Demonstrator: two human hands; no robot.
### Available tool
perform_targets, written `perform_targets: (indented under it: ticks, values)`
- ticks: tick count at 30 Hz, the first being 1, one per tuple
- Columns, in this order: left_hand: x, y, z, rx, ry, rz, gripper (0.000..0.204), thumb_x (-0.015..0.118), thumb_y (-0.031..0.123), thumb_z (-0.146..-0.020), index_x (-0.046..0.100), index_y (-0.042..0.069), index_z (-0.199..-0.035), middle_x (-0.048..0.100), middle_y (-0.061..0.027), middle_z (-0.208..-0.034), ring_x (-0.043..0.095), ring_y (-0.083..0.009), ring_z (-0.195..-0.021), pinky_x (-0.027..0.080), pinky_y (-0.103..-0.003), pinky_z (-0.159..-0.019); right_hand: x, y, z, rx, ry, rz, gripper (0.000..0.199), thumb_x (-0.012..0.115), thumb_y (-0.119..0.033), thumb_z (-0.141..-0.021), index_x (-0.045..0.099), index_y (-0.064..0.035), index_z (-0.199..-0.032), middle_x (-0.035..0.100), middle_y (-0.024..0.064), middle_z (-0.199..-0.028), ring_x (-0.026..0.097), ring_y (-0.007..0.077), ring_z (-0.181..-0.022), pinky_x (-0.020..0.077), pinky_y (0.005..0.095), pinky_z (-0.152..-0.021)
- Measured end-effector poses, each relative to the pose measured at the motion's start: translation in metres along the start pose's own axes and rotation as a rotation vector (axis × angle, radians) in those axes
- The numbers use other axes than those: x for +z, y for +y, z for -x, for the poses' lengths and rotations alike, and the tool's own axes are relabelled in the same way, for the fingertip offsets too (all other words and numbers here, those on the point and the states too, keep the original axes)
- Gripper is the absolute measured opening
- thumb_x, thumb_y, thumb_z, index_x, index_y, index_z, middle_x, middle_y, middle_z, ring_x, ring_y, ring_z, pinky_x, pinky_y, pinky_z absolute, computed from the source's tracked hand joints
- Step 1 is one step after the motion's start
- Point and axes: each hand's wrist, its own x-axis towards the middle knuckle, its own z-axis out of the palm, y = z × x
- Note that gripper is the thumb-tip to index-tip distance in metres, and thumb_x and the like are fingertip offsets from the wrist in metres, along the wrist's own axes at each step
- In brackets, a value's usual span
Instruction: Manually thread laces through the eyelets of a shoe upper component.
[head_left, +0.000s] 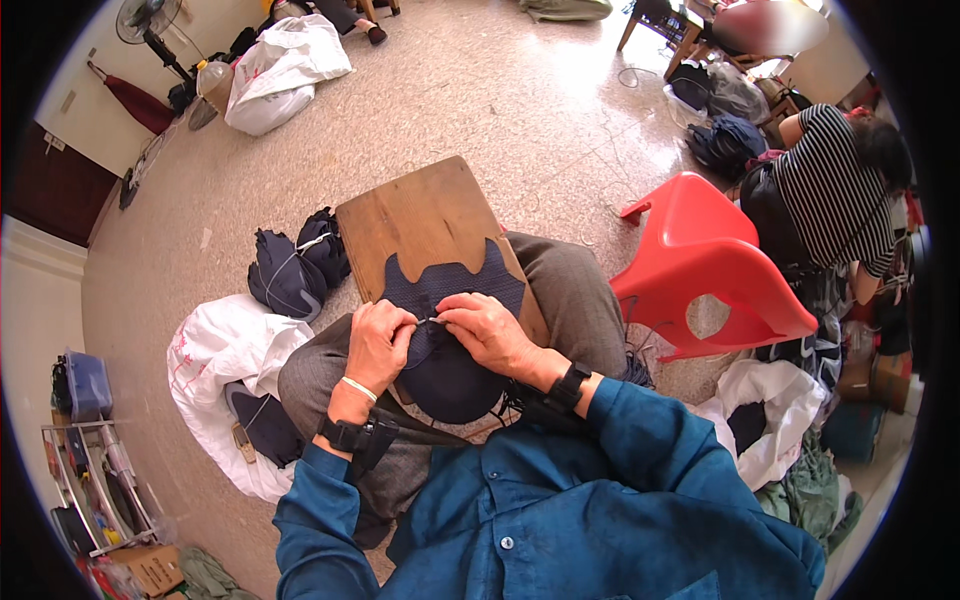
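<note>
A wooden board (pixel 415 200) rests across my lap, with a dark navy mesh fabric piece (pixel 465 285) spread on its near half. The far edge of the fabric is cut into pointed tips, and its rounded near part hangs toward my body. My left hand (pixel 380 340) and my right hand (pixel 488 330) meet over the middle of it, fingertips pinched close together. A short, thin, pale thing (pixel 431 319) shows between the fingertips; it is too small to name. Both hands are closed, and the fabric bunches slightly under them.
Tied bundles of navy fabric (pixel 290 265) lie left of the board, beside a white sack (pixel 225 345). A red plastic chair (pixel 700 265) stands on my right. Beyond it a person in a striped top (pixel 830 185) bends forward. A fan (pixel 150 25) and white bags (pixel 285 75) stand far left.
</note>
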Motion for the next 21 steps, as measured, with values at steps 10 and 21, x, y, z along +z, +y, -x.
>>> perform_targets:
  ticks: [10, 21]
  values:
    - [0.011, 0.0, 0.001, 0.186, -0.108, -0.321, 0.006, 0.069, 0.007, -0.083, 0.067, 0.004, -0.088, 0.06, -0.0124, -0.087, 0.062, -0.032, -0.091, 0.043, -0.049, -0.104, 0.009, -0.012, -0.007, 0.038, 0.013, 0.181, 0.015, 0.067, -0.011, -0.09, 0.073, -0.0079, -0.103, 0.065, 0.0079, -0.107, 0.063, 0.0285, -0.099, 0.048, 0.0405, -0.082]
    - [0.007, 0.005, 0.02, -0.136, 0.021, -0.09, 0.007, 0.073, 0.01, -0.083, 0.066, 0.008, -0.084, 0.062, -0.0075, -0.083, 0.06, -0.0299, -0.087, 0.042, -0.042, -0.089, 0.013, -0.008, -0.003, 0.111, 0.228, -0.06, 0.012, 0.066, -0.002, -0.091, 0.068, -0.0031, -0.102, 0.063, 0.013, -0.098, 0.064, 0.035, -0.091, 0.0523, 0.0423, -0.078]
